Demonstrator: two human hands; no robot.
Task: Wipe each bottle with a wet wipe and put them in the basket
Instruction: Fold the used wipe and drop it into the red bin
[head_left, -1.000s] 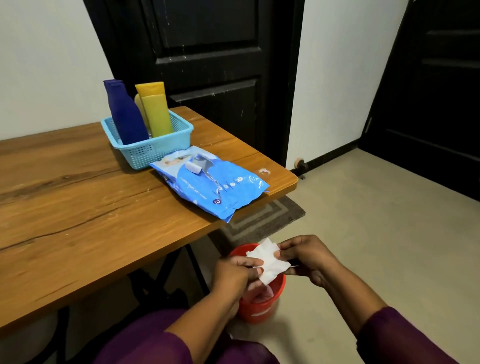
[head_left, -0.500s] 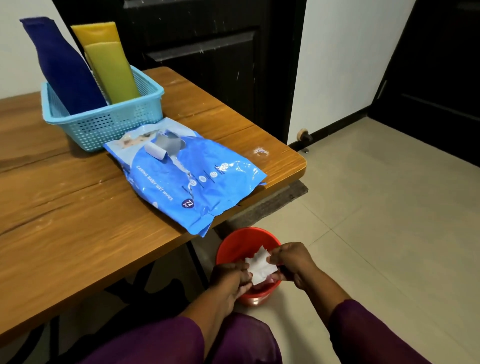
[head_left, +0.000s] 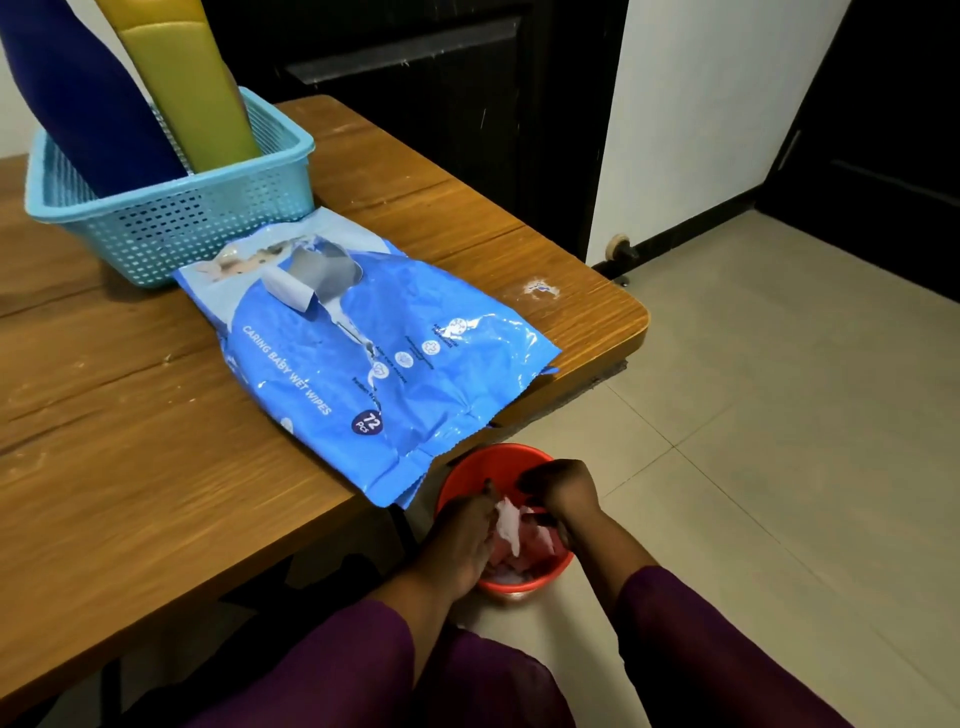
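Hands, wipe lower; bucket on floor

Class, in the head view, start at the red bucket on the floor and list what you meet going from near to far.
red bucket → blue wet wipes pack → light blue basket → dark door

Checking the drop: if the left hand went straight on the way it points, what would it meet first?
Probably the crumpled wipes already in the red bucket: the left hand, gripping a wipe, points down into it. Depth is unclear.
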